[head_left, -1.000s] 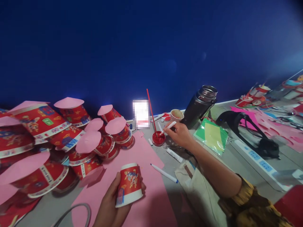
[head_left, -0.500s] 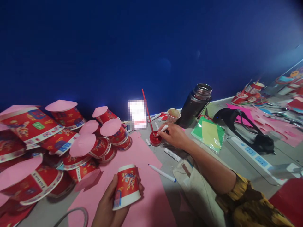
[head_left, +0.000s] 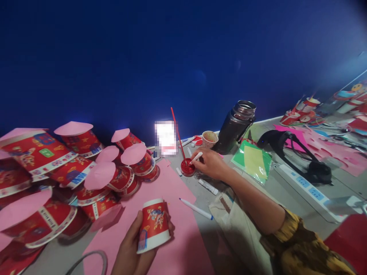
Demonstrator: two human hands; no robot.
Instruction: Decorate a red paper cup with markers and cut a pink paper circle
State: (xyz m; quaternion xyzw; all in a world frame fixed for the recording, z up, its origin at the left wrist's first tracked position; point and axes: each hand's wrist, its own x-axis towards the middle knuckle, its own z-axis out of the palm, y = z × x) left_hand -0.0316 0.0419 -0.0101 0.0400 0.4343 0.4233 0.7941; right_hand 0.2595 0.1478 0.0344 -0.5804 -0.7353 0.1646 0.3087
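Note:
My left hand (head_left: 130,248) is closed around a red printed paper cup (head_left: 154,224), held upside down above a pink paper sheet (head_left: 174,214). My right hand (head_left: 210,163) reaches forward and pinches a white marker-like stick (head_left: 196,157), its tip in a small round dish of red paint (head_left: 187,167). A thin red stick (head_left: 177,134) stands up out of that dish. A white pen with a blue end (head_left: 196,208) lies on the table between my two hands.
A heap of red paper cups with pink paper discs on them (head_left: 65,172) fills the left. A dark flask (head_left: 236,126), a small cup (head_left: 209,138), green and yellow sheets (head_left: 254,160), a black strap (head_left: 298,152) and a white power strip (head_left: 309,189) lie to the right. A blue wall is behind.
My right hand has lowered the white stick's tip into the red paint dish. The view has shifted slightly; my left hand keeps holding the cup.

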